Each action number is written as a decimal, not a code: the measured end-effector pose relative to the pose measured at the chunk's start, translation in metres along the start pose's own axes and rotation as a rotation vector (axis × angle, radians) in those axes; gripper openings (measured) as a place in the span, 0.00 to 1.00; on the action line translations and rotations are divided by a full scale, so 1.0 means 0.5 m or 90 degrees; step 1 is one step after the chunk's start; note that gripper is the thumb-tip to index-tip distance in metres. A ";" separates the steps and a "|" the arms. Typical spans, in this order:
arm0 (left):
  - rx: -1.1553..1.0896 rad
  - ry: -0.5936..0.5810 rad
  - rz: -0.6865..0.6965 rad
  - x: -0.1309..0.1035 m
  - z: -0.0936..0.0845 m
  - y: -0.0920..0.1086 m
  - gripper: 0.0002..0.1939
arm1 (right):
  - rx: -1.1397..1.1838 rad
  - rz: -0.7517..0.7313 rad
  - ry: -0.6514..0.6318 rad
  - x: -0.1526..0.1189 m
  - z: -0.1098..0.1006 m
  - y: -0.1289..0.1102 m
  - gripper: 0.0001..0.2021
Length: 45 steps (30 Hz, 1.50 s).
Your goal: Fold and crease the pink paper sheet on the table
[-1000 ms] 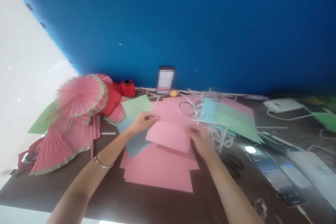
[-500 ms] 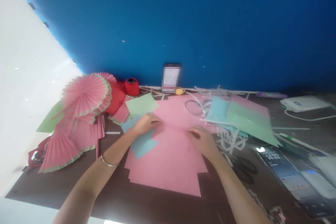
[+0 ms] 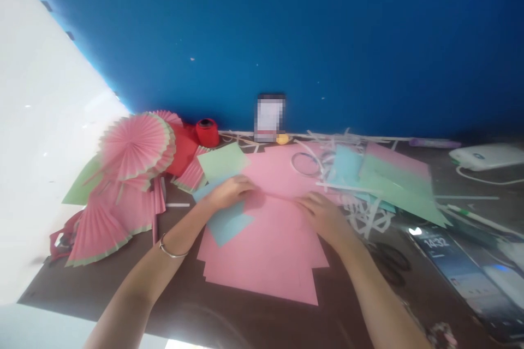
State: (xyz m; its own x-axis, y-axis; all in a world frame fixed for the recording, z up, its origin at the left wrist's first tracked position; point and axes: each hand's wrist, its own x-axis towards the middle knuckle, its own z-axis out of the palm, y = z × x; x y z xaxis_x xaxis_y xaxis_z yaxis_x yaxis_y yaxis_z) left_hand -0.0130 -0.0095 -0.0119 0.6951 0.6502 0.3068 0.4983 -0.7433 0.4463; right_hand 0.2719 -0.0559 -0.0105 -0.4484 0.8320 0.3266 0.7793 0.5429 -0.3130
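Large pink sheets of paper point(image 3: 266, 256) lie stacked and slightly fanned in the middle of the table. My left hand point(image 3: 235, 191), above a blue sheet point(image 3: 229, 223), has its fingers closed on a narrow pink strip point(image 3: 278, 194). At the strip's other end is my right hand point(image 3: 321, 215), its fingers pinched on it over the right side of the pink sheets. The strip's exact folds are blurred. A green sheet point(image 3: 223, 161) lies just behind my left hand.
Pleated pink fans point(image 3: 131, 144) and a red roll point(image 3: 207, 132) are at the left. White paper scraps point(image 3: 368, 215), green sheets point(image 3: 397, 185), black scissors point(image 3: 391, 262) and a phone point(image 3: 462, 278) lie at the right. A blue wall point(image 3: 245, 38) rises behind.
The view has shifted slightly, so most things appear a little further right. My right hand has moved a bit right, its fingers still at the strip; my left hand has barely moved.
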 end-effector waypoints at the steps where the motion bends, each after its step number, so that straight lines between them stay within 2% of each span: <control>1: -0.001 -0.002 0.000 -0.001 0.000 0.000 0.13 | -0.015 -0.016 -0.013 0.000 -0.004 0.000 0.14; 8: -0.010 -0.024 0.043 -0.002 -0.007 0.002 0.14 | -0.052 -0.085 -0.050 0.002 -0.019 -0.005 0.14; 19: -0.050 -0.054 0.079 0.003 -0.019 0.014 0.15 | -0.054 -0.076 -0.066 0.000 -0.010 -0.002 0.15; 27: -0.024 -0.114 0.013 0.009 -0.034 0.043 0.15 | -0.019 -0.068 -0.091 -0.001 -0.011 -0.004 0.14; 33: -0.053 -0.042 -0.034 0.009 -0.027 0.052 0.04 | 0.043 0.024 -0.029 0.005 -0.009 -0.023 0.10; 36: -0.026 0.006 -0.080 0.014 -0.007 0.047 0.09 | 0.049 0.083 -0.006 0.009 0.007 -0.021 0.11; 38: -0.011 0.030 -0.105 0.016 0.006 0.042 0.13 | 0.057 0.122 -0.002 0.010 0.019 -0.015 0.09; 45: -0.049 0.050 -0.101 0.015 0.019 0.036 0.10 | 0.116 0.136 0.016 0.008 0.025 -0.019 0.07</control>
State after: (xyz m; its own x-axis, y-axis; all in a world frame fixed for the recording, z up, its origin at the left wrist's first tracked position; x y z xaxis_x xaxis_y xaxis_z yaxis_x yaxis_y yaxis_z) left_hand 0.0062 -0.0193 -0.0097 0.5672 0.7705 0.2910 0.5551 -0.6186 0.5560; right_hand 0.2572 -0.0564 -0.0176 -0.2701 0.9279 0.2569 0.7626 0.3691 -0.5312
